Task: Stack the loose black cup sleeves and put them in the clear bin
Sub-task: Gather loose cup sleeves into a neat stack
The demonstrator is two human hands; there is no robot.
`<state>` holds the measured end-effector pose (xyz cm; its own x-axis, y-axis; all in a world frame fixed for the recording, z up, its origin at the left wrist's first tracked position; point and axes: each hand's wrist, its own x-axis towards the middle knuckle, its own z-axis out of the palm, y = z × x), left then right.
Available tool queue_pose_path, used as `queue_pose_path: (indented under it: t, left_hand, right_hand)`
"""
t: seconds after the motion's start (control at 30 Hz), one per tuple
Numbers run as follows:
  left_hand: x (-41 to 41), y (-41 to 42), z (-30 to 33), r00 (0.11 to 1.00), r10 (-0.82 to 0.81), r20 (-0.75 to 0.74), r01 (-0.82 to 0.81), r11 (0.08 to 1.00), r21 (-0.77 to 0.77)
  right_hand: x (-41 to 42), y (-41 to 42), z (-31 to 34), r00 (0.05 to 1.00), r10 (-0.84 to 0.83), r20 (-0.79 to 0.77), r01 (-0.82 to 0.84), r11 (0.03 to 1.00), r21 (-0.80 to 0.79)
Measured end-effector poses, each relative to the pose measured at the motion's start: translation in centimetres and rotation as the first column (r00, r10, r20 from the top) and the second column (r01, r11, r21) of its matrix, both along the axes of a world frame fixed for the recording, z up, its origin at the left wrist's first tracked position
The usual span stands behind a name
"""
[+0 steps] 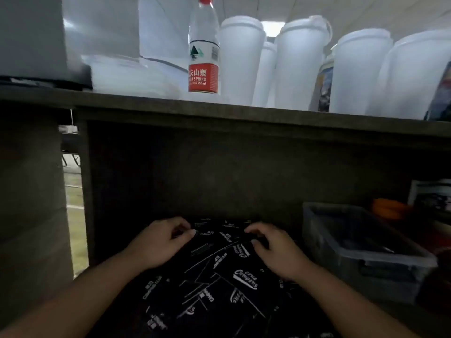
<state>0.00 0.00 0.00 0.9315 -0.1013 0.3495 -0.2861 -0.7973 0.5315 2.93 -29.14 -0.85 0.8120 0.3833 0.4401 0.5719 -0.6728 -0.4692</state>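
On sleeves point(219, 276): both curled hands point(161, 242).

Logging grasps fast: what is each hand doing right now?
Left hand: fingers curled, pinching a black cup sleeve in the pile.
Right hand: fingers curled on the sleeves; grip unclear.

Water bottle point(203, 48), red cap and red label, upright on dark shelf point(244, 113). Right of it, row of white lidded tubs point(240, 59). Left, grey box point(34, 37). Orange object point(388, 209) in low right corner, blurred.
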Motion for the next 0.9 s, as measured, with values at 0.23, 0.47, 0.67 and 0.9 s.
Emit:
queue_pose_path:
  t: [0.23,0.47,0.67,0.9]
  left_hand:
    - [-2.0,-0.7,-0.7,0.992,0.021,-0.122,0.002,0.983,0.182]
    - [-1.9,-1.4,-0.4,0.984,0.082,-0.160,-0.073,0.995,0.067]
    - [-0.8,-3.0,2.1,0.999,0.022,0.046,-0.013,0.982,-0.188]
    - [-0.1,-6.4,2.0,0.961,-0.230,0.151,0.269,0.904,-0.333]
  right_hand:
    - [-3.9,1.6,0.2,0.996,-0.086,-0.027,0.087,0.995,0.039]
    - [-4.7,1.8,-0.2,0.987,-0.151,0.061,0.145,0.985,0.092]
    - [-3.9,1.4,-0.6,0.984,-0.140,0.108,0.120,0.978,0.172]
    - [-3.5,0.4,-0.1,0.959,-0.099,0.264,0.067,0.990,0.127]
